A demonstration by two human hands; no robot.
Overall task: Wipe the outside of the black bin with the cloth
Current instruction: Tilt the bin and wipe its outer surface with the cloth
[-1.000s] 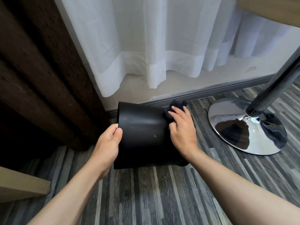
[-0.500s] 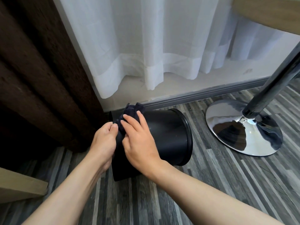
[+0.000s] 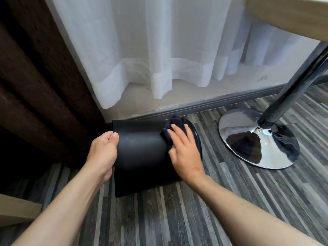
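The black bin point(image 3: 142, 153) lies on its side on the striped grey floor, its flat base to the left and its rimmed mouth to the right. My left hand point(image 3: 103, 153) grips the base edge and steadies it. My right hand point(image 3: 184, 153) presses a dark navy cloth point(image 3: 174, 125) flat against the bin's upper wall near the rim. Most of the cloth is hidden under my fingers; a bunched part sticks out above them.
A chrome table base point(image 3: 257, 139) with a slanted dark pole point(image 3: 291, 86) stands just right of the bin. A brown curtain point(image 3: 35, 86) hangs at the left, a white sheer curtain point(image 3: 159, 50) and a grey skirting point(image 3: 213, 103) behind. A wooden edge point(image 3: 17, 210) juts in at lower left.
My right hand has slid the cloth along the bin wall from the base end back to the rim end. My left hand has kept its hold on the base edge.
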